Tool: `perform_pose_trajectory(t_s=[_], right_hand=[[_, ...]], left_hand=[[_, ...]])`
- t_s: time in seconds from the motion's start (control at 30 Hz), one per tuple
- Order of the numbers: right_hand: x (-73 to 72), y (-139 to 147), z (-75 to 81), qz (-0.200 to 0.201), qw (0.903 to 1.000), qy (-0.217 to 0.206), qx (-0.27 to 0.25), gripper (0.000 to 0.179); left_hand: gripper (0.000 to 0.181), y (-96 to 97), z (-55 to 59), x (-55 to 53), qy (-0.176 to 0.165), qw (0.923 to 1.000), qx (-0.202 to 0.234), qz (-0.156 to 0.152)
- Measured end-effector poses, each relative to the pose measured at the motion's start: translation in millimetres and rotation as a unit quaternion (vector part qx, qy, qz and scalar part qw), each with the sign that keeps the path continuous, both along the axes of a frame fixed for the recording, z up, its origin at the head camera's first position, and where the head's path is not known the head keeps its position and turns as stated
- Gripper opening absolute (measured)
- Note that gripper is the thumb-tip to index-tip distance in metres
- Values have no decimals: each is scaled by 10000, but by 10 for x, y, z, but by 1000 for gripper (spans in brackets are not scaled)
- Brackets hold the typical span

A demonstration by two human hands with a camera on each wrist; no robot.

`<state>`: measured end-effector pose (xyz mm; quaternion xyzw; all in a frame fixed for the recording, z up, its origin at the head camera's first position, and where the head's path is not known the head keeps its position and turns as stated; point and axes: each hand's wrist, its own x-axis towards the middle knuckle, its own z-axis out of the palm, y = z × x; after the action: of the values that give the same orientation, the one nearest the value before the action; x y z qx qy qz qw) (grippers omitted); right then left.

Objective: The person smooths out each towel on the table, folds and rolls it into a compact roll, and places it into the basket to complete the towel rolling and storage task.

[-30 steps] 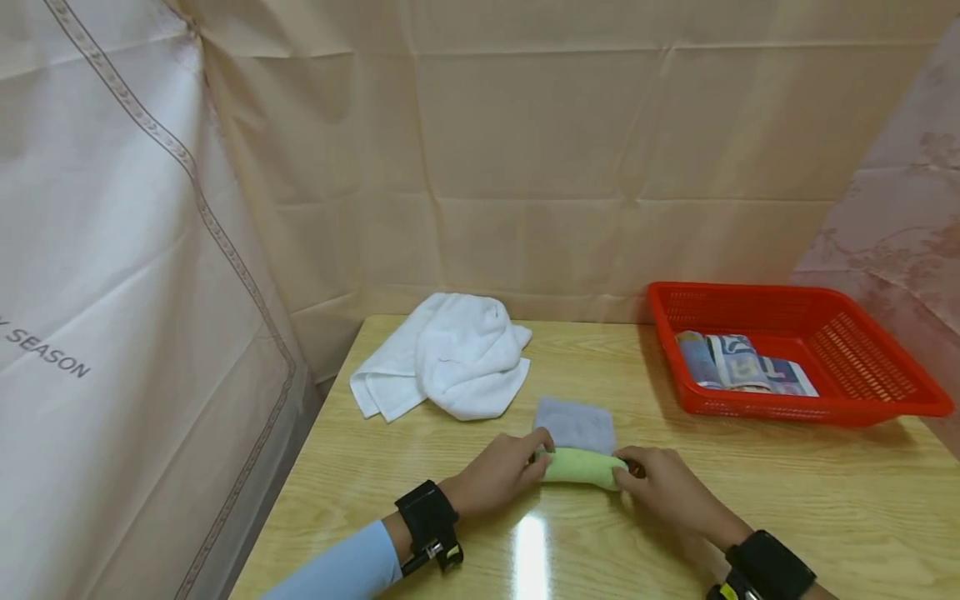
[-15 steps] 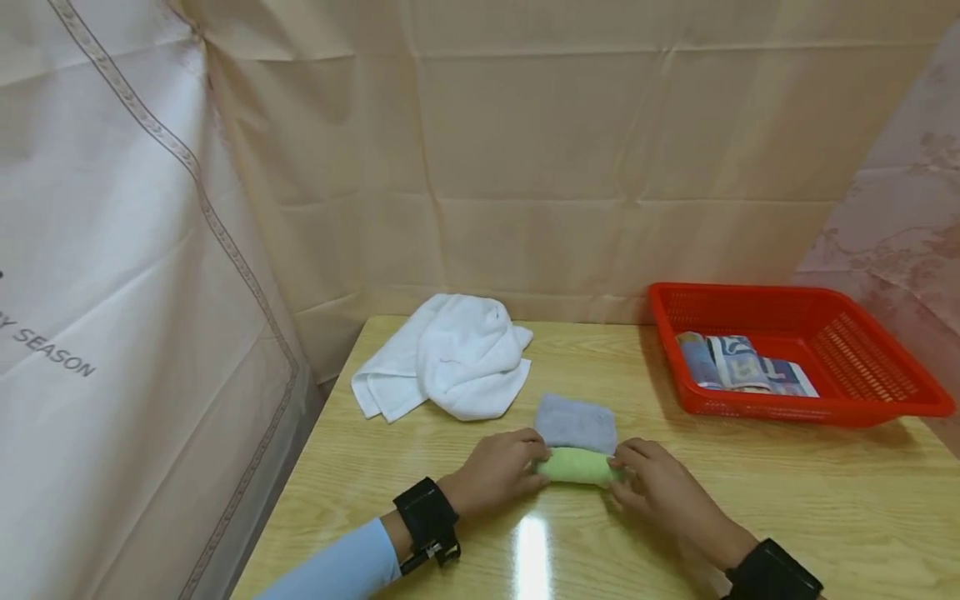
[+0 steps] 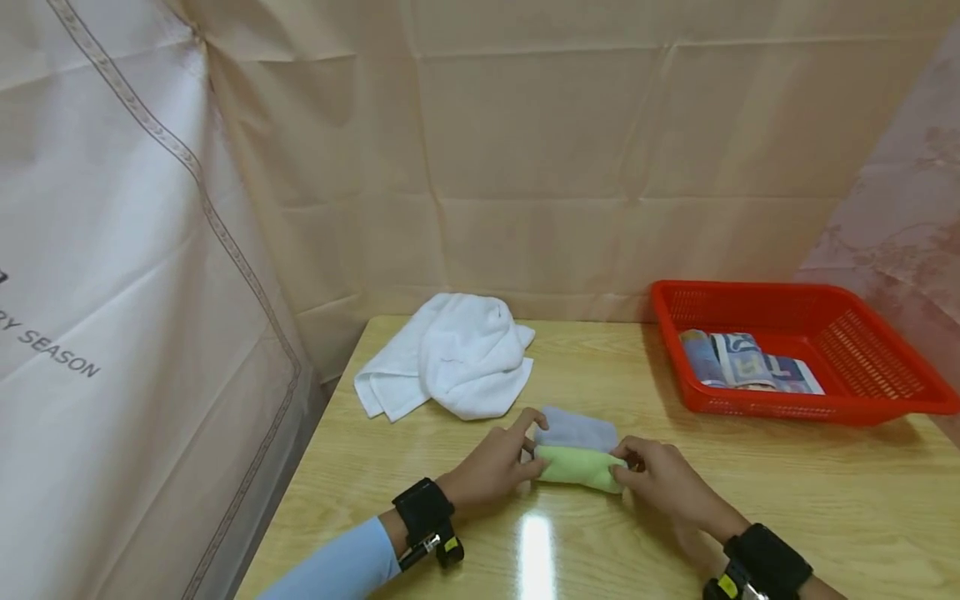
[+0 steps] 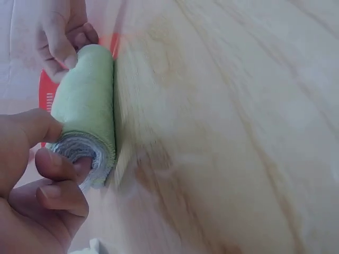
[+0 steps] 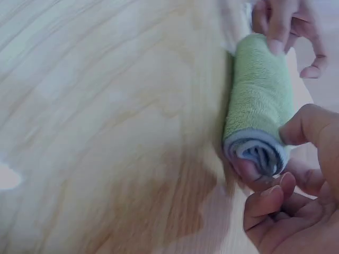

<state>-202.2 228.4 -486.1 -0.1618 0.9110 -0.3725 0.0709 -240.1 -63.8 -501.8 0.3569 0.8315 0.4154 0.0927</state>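
Observation:
A small towel, rolled up with its light green side outward (image 3: pixel 576 468), lies on the table; its grey side (image 3: pixel 577 429) extends flat behind the roll. My left hand (image 3: pixel 498 462) holds the roll's left end: in the left wrist view the thumb (image 4: pixel 45 127) rests on the green outside and a fingertip reaches into the spiral end. At the other end, my right hand (image 3: pixel 667 483) pinches the roll (image 5: pixel 259 90), thumb on top and a finger at the coiled grey edge, as the right wrist view shows.
A crumpled white towel (image 3: pixel 468 358) lies at the back left of the wooden table (image 3: pixel 420 450). At the back right stands a red plastic basket (image 3: pixel 885 408) with several folded printed pieces (image 3: pixel 742 358) inside. Fabric sheets hang behind and to the left.
My left forefinger has lifted off the roll toward the flat grey part, while the thumb stays on the green. The right fingers have shifted their hold at the right end.

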Motion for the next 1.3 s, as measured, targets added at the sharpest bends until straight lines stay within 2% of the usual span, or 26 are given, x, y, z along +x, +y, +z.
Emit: perform_pose_trajectory(t_s=[0.07, 0.17, 0.23, 0.27, 0.33, 0.4, 0.47, 0.53, 0.63, 0.73, 0.83, 0.93, 1.03, 1.13, 1.23, 1.3], right_hand=[[-23, 2, 0, -85, 9996, -182, -199, 24], [-24, -15, 4, -162, 9995, -144, -213, 23], [-2, -35, 10, -187, 9996, 197, 75, 19], [17, -44, 13, -148, 9981, 495, 346, 14], [62, -62, 26, -66, 9893, 1097, 954, 11], [103, -80, 36, -15, 9755, 1612, 1500, 21], [134, -96, 45, 145, 9630, 1945, 1857, 33], [148, -114, 54, 289, 9565, 2098, 2005, 41], [144, -129, 49, 466, 9534, 2187, 2025, 40], [115, -126, 22, 491, 9564, 2120, 1950, 33], [71, -92, 3, 544, 9676, 1806, 1681, 31], [26, -55, 0, 599, 9845, 1168, 1162, 30], [-8, -28, 16, 581, 9943, 553, 707, 28], [-26, 0, 33, 536, 9972, 250, 447, 29], [-36, 30, 42, 523, 9982, 250, 130, 29], [-41, 45, 49, 493, 9985, 220, -55, 28]], left_hand=[[25, 13, 8, -12, 36, 10000, 71, 20], [11, 31, 11, -31, 291, 9993, -88, 207], [11, 30, 5, -34, 573, 9973, -335, 314], [14, 25, 0, -33, 779, 9951, -488, 350], [20, 10, -2, -21, 1278, 9877, -834, 341], [30, -11, 2, 0, 1766, 9770, -1165, 263], [37, -29, 7, 18, 2154, 9663, -1395, 183], [43, -36, 16, 30, 2407, 9584, -1528, 136], [40, -32, 16, 30, 2507, 9550, -1578, 113], [37, -26, -4, -2, 2398, 9590, -1507, 106], [39, -32, -32, -42, 2141, 9659, -1451, 78], [33, -41, -33, -56, 1653, 9783, -1247, 0], [29, -49, -32, -55, 1087, 9898, -918, -12], [31, -50, -34, -57, 657, 9960, -612, 10], [31, -41, -27, -60, 578, 9972, -483, -13], [29, -29, -14, -63, 643, 9969, -454, -20]])
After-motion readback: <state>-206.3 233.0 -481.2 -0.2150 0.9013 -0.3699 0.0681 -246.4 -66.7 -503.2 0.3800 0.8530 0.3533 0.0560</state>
